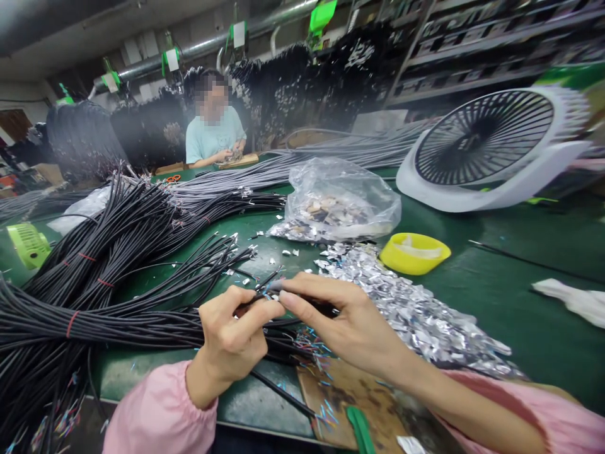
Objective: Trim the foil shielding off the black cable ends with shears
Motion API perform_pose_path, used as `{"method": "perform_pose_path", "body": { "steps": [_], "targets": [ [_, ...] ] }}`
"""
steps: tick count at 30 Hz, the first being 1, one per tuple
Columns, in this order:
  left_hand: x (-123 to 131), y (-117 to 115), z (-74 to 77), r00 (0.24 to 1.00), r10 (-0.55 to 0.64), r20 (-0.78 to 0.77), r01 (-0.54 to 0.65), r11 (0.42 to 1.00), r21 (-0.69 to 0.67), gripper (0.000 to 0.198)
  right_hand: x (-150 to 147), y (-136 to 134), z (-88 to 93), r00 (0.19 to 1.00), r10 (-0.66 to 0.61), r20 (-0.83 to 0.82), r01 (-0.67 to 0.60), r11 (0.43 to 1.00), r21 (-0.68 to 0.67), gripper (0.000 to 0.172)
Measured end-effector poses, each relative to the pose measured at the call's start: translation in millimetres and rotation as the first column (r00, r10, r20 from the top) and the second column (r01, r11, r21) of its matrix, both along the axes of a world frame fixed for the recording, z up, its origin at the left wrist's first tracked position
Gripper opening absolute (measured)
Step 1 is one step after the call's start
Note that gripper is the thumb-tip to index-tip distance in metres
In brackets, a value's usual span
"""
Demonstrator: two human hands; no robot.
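Your left hand (234, 337) and right hand (350, 318) pinch a cable (259, 294). Beyond them lie foil scraps (397, 296), the worktop (515, 274) and shelves (491, 60).

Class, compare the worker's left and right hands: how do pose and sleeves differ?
The left hand curls its fingers inward; the right hand extends its fingers. The left hand's sleeve ends near the wrist; the right hand's sleeve leaves more forearm bare. Both hands, pink-sleeved, meet at a black cable.
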State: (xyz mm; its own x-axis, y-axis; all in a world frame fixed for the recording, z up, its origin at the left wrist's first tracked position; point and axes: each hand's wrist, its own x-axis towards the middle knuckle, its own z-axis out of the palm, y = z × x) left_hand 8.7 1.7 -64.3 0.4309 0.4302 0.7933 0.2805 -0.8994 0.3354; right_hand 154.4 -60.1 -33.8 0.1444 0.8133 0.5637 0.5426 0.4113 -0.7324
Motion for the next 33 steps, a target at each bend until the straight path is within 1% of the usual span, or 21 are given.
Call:
{"method": "perform_pose_path", "body": {
  "steps": [4,8,10,13,15,16,18,20,22,23,24,25,26,27,28,29,30,31,32,33],
  "targets": [
    [0,-1,2.4,1.0,0.001,0.012,-0.001,0.999,0.036,0.031,0,-1,1.3,1.0,-0.004,0.018,0.004,1.0,-0.009,0.028],
    [1,-2,5.5,0.999,-0.037,0.015,0.036,0.998,0.047,0.028,0,-1,2.7,1.0,-0.006,0.002,0.006,1.0,-0.024,0.028],
    [2,-2,8.1,0.999,-0.025,0.032,0.025,1.0,0.004,0.024,1,0,3.1,1.0,-0.009,-0.012,0.009,1.0,-0.019,0.026],
    [2,-1,11.0,0.993,0.064,0.101,-0.053,0.993,-0.11,0.016,0,0,3.2,1.0,-0.029,-0.012,0.029,1.0,-0.005,0.025],
    [2,1,11.0,0.989,0.088,0.121,-0.073,0.99,-0.12,0.004,0,0,2.8,0.999,-0.047,0.003,0.047,0.999,0.007,0.025],
    [2,1,10.4,0.99,0.083,0.118,-0.071,0.992,-0.103,0.002,-1,0,2.6,0.998,-0.059,0.014,0.058,0.998,0.018,0.025],
    [2,2,9.0,0.993,0.066,0.096,-0.059,0.996,-0.072,0.008,-2,-1,1.9,0.996,-0.084,0.043,0.082,0.996,0.047,0.024],
    [1,2,8.8,0.997,0.048,0.066,-0.043,0.996,-0.082,0.013,-3,-1,1.4,0.992,-0.103,0.072,0.097,0.992,0.076,0.023],
    [1,2,11.8,0.998,0.02,0.053,-0.011,0.987,-0.158,0.017,-3,-2,1.1,0.989,-0.116,0.096,0.107,0.989,0.099,0.024],
    [0,2,14.9,0.999,-0.008,0.037,0.017,0.973,-0.23,0.02,-3,-1,1.1,0.987,-0.12,0.105,0.109,0.988,0.108,0.024],
    [0,3,19.2,0.999,-0.047,0.021,0.051,0.942,-0.331,0.023,-3,-1,1.2,0.987,-0.12,0.111,0.107,0.988,0.113,0.024],
    [-1,3,24.2,0.995,-0.099,0.012,0.094,0.884,-0.458,0.026,-3,-1,1.3,0.987,-0.115,0.113,0.101,0.988,0.116,0.024],
    [-2,4,29.8,0.987,-0.163,0.012,0.137,0.788,-0.6,0.03,-3,0,1.5,0.988,-0.104,0.113,0.091,0.989,0.117,0.024],
    [-4,6,35.3,0.972,-0.232,0.038,0.185,0.654,-0.734,0.035,-3,0,1.6,0.99,-0.09,0.109,0.077,0.99,0.114,0.025],
    [-5,7,40.4,0.952,-0.293,0.089,0.233,0.505,-0.831,0.041,-3,1,1.7,0.992,-0.072,0.103,0.061,0.992,0.11,0.025],
    [-7,8,44.6,0.93,-0.34,0.14,0.269,0.367,-0.89,0.047,-3,1,1.6,0.994,-0.053,0.095,0.043,0.994,0.105,0.025],
    [-8,10,47.6,0.908,-0.371,0.192,0.299,0.258,-0.919,0.051,-3,1,1.5,0.996,-0.035,0.087,0.027,0.995,0.097,0.026],
    [-8,11,49.4,0.893,-0.388,0.23,0.32,0.188,-0.929,0.054,-3,1,1.2,0.996,-0.022,0.081,0.015,0.996,0.086,0.026],
    [-8,12,49.9,0.886,-0.388,0.255,0.336,0.157,-0.929,0.055,-3,1,0.8,0.997,-0.018,0.079,0.013,0.997,0.07,0.027],
    [-8,12,49.3,0.889,-0.369,0.272,0.349,0.159,-0.924,0.055,-2,1,0.3,0.996,-0.028,0.081,0.023,0.998,0.054,0.028]
  ]
}}
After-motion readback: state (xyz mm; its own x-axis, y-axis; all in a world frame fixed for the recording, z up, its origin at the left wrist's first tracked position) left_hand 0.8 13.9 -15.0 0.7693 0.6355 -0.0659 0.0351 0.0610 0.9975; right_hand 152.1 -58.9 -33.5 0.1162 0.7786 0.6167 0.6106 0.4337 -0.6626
